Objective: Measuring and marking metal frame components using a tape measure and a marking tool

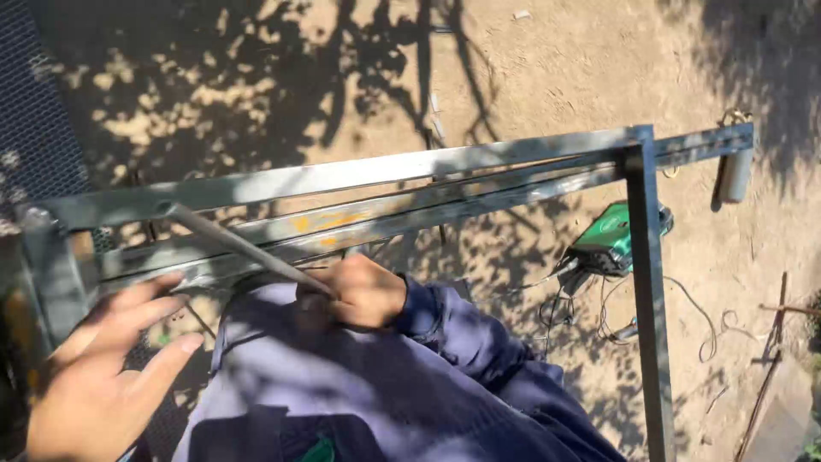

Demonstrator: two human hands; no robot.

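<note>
Outdoors, seen from the head camera, a grey steel frame (410, 167) of square tube stands over bare sandy ground (547, 60). Right hand (363, 291): grip closed around the lower end of a thin metal rod (239, 244), which slants up and left until its tip meets the frame's top rail near the left corner. Left hand (98, 376): fingers spread and empty, hovering just beside the frame's left upright without clearly touching it. Both arms wear dark blue work sleeves (445, 329). A green power tool (611, 239) with tangled cables lies on the ground beyond the right-hand upright (648, 282). Progress, as a judgement: the frame's rails and uprights appear already joined; work at the left corner seems unfinished, since the rod is applied there.
</note>
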